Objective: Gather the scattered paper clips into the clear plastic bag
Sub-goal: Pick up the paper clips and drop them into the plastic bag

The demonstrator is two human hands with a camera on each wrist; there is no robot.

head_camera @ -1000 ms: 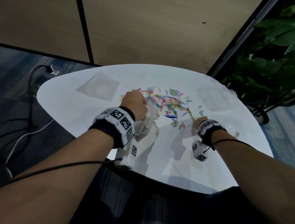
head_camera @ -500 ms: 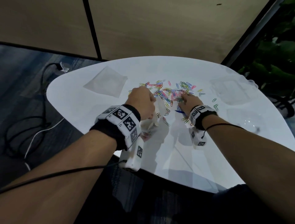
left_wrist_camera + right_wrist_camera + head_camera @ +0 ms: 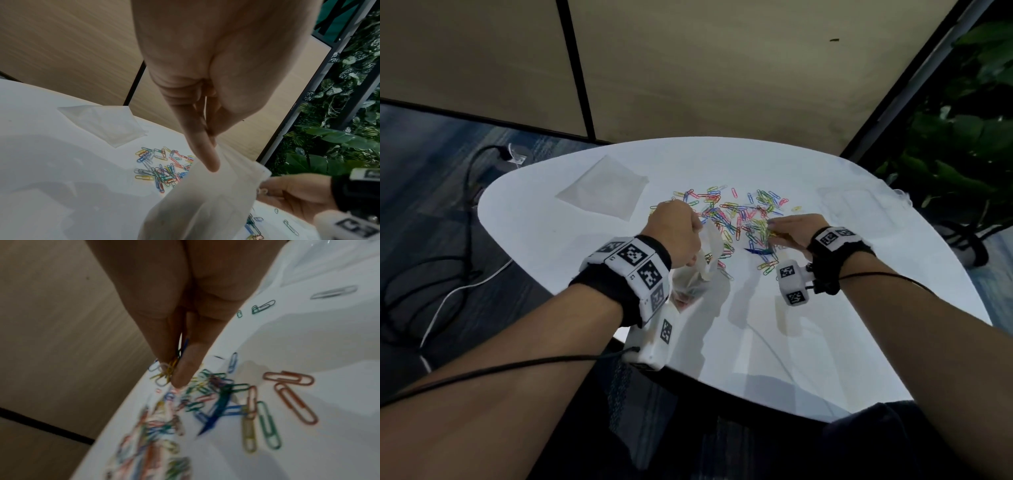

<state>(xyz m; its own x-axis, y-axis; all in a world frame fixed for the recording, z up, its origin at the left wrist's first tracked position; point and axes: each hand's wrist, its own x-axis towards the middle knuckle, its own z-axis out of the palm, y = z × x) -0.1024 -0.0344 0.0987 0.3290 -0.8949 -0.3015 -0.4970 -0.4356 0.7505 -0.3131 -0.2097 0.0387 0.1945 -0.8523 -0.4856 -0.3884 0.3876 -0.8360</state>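
Many coloured paper clips [image 3: 736,216] lie scattered over the middle of the white table [image 3: 825,308]. My left hand [image 3: 676,231] pinches the top edge of the clear plastic bag [image 3: 700,270], which hangs down with a few clips inside. In the left wrist view the thumb and fingers [image 3: 205,149] pinch the bag's rim [image 3: 232,164]. My right hand [image 3: 786,229] rests at the right side of the pile and pinches a small bunch of clips [image 3: 171,368] between thumb and fingers. Loose clips [image 3: 287,395] lie below it.
A second clear bag [image 3: 602,188] lies flat at the table's far left. More clear plastic [image 3: 852,205] lies at the far right. Cables [image 3: 448,274] run over the floor on the left. Green plants [image 3: 962,144] stand to the right.
My right hand moved from the right edge of the pile leftward into it, then drew back slightly with clips pinched. My left hand kept hold of the bag.
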